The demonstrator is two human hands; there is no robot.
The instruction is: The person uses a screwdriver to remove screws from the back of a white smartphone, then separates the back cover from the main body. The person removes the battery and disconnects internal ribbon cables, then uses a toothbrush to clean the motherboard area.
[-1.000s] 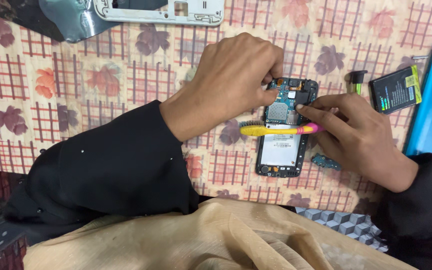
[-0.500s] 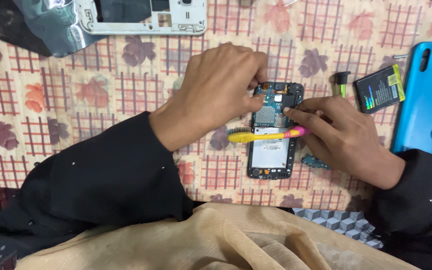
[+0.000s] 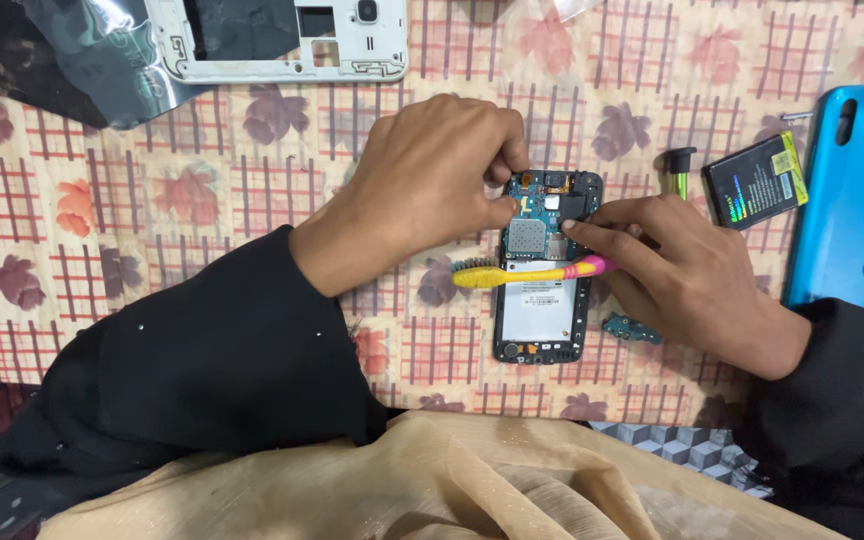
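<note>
an opened black smartphone with its back cover off and its blue-green circuit board bared (image 3: pixel 544 268) lies flat on the bench (image 3: pixel 152 210), which wears a checked cloth printed with leaves; the phone's long axis runs away from the person, board end farthest. the left hand (image 3: pixel 422 185) comes in from the left and curls over the phone's top left corner, its fingers (image 3: pixel 500 208) pinched together on the edge of the board — whether they grip a small part there i cannot tell. the right hand (image 3: pixel 687 275) reaches from the right, forefinger tip pressed on the board's right side, while the other fingers clasp a yellow toothbrush with a pink handle (image 3: pixel 532 272) that lies crosswise over the phone's middle. both hands meet at the board end, the left a shade nearer the top. a white phone frame (image 3: pixel 282 40), a black battery with a yellow edge (image 3: pixel 755 182) and a blue phone case (image 3: pixel 852 190) lie well apart.
</note>
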